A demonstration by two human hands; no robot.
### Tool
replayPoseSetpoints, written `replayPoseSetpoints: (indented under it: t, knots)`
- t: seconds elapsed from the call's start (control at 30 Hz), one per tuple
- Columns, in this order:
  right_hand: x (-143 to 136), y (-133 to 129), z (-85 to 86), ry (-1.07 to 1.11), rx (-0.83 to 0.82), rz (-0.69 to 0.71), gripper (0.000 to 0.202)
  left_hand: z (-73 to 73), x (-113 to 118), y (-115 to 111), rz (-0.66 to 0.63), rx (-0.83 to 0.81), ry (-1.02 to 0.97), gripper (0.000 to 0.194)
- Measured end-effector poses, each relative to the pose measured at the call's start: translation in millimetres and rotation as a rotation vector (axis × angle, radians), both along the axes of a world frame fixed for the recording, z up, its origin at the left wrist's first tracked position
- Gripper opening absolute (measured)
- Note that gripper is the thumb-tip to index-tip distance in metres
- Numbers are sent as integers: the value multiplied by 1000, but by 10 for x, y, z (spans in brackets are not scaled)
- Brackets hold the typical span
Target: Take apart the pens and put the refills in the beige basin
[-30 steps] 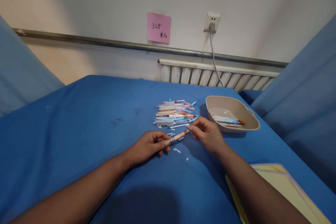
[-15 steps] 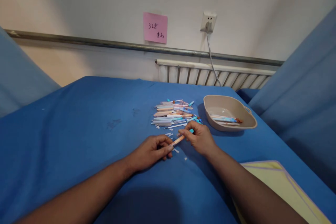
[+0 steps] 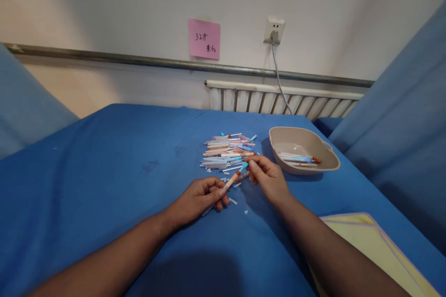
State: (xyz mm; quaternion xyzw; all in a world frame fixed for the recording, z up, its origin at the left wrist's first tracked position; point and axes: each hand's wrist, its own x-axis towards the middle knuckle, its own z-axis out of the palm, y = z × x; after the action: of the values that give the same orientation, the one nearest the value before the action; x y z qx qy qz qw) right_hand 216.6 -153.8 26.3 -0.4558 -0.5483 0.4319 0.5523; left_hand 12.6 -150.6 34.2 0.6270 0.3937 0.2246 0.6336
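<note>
Fingers (image 3: 220, 194) of the left hand (image 3: 201, 195) drawn narrow, pinching 1 orange pen (image 3: 231, 181) by its near-left part; thumb on top, the other fingers curled round and partly hidden. Right hand (image 3: 271, 178): thumb and fingertips narrow, brought together at a small teal piece (image 3: 245, 165) at the pen's far-right end; grip appears light, exact contact partly hidden. Key relation: pen's long axis slants from near-left to far-right, tilted across the gap between the 2 hands, so from the left fingers the teal piece lies far and right along that axis, and the right hand is the nearer to it. Pen sits just on the near side of the pen pile (image 3: 223, 154), whose members lie mostly left to right, at an angle to the held pen. White scraps (image 3: 233, 201) scattered on the blue cloth (image 3: 104, 181) near and right of the left fingers. To the right, beyond the right hand, stands the beige bin (image 3: 272, 141), holding several pens (image 3: 296, 158) along its near side; of the 2 hands, the right is nearer to it. Yellow sheet (image 3: 362, 241) lies at near right, partly under the right forearm in this view.
</note>
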Motion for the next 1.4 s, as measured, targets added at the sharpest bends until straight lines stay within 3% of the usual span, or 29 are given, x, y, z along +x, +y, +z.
replayPoseSetpoints:
  t: [0.27, 0.6, 0.9, 1.0, 1.13, 1.27, 1.4]
  knots:
    - [-94, -19, 5, 86, -21, 42, 28, -35, 26, -42, -20, -4, 2, 30]
    - [-202, 25, 16, 275, -51, 77, 34, 49, 122, -33, -5, 49, 30, 29]
    - [-202, -43, -15, 148, -47, 153, 41, 39, 222, -9, 101, 86, -77, 31]
    - [-210, 6, -63, 171, -93, 163, 54, 175, 271, 78, 152, 125, -92, 32]
    - [-201, 167, -125, 283, -233, 71, 69, 527, 489, 277, 194, 256, -51, 31]
    - [-183, 289, -147, 252, -347, 8, 63, 845, 951, 532, 105, 393, -11, 34]
    - [-203, 305, -206, 111, -326, 96, 48, 972, 1548, 792, -44, 537, 14, 39]
